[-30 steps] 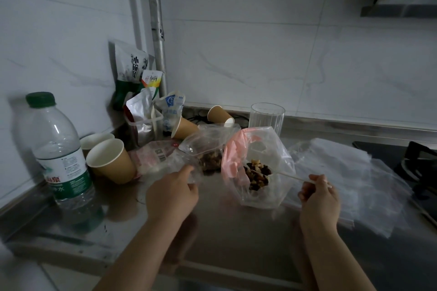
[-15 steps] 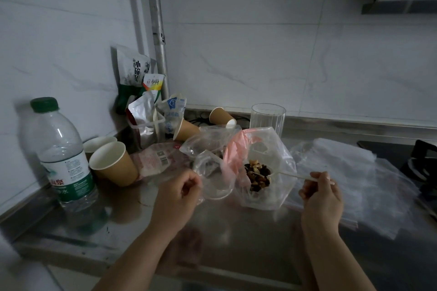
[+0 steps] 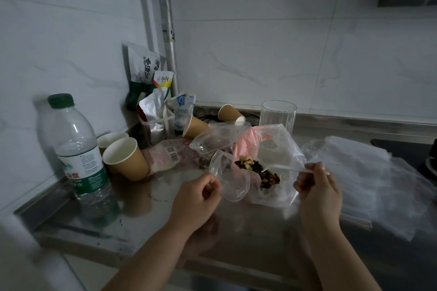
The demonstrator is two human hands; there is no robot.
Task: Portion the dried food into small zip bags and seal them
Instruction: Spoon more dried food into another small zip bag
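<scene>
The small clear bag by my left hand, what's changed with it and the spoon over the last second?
The left hand took hold of the small zip bag and drew it from beside the cups to the big food bag, mouth open. The right hand lifted the plastic spoon, now loaded with dried food, toward it. Water bottle, paper cups and glass stayed put.

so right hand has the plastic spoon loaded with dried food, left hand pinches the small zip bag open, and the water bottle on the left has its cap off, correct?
Not quite. The head view shows the water bottle with its green cap on. The rest stands: the right hand holds the plastic spoon loaded with dried food, and the left hand pinches the small zip bag open.
</scene>
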